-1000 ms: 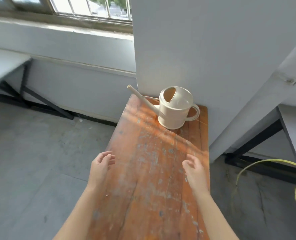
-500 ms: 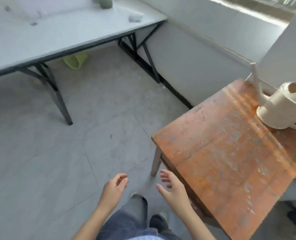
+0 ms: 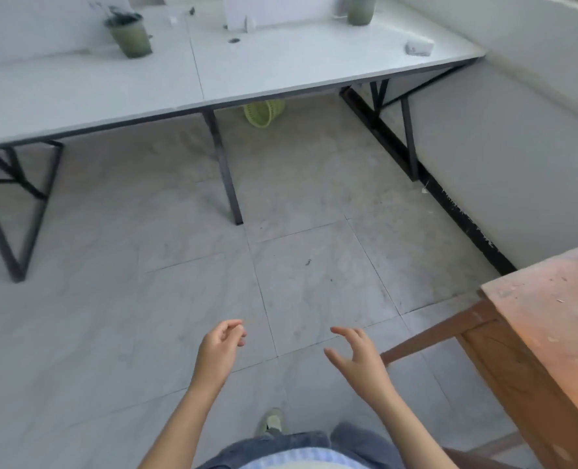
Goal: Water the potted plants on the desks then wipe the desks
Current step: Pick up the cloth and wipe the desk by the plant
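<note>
Two white desks (image 3: 253, 69) stand side by side across the room. One green plant pot (image 3: 130, 34) sits on the left desk, and a second pot (image 3: 360, 8) stands at the far right. A small white cloth-like object (image 3: 419, 48) lies near the right desk's corner. My left hand (image 3: 219, 350) and my right hand (image 3: 358, 358) hover empty over the floor with loosely curled fingers. The watering can is out of view.
A worn orange wooden table (image 3: 551, 319) juts in at the right, close to my right hand. A yellow-green basket (image 3: 264, 111) lies under the desks. Black desk legs (image 3: 225, 167) stand on the grey tiled floor (image 3: 297, 265), and a low wall (image 3: 501, 147) runs along the right.
My view has swung left, away from the wooden table and the watering can, toward the white desks. Both hands stayed empty and dropped from above the table to over the floor.
</note>
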`<move>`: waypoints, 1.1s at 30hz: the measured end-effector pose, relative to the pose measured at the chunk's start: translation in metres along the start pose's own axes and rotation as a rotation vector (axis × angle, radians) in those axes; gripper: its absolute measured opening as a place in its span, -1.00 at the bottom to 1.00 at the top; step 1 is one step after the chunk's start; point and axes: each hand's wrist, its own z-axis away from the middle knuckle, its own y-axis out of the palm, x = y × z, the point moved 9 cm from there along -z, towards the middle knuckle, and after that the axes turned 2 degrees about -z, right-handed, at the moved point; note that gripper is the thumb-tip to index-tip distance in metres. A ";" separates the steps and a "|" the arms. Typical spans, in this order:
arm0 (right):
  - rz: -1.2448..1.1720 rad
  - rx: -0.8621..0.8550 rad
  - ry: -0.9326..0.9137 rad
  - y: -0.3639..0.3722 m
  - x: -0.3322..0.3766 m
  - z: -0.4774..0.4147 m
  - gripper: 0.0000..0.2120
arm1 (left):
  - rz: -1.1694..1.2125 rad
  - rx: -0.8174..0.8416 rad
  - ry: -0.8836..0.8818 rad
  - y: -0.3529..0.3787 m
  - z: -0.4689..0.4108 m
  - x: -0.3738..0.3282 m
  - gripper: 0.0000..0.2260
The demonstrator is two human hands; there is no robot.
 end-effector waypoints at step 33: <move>-0.053 -0.171 0.239 -0.183 -0.027 -0.303 -0.63 | -0.041 0.230 -0.069 0.200 -0.288 -0.187 -0.83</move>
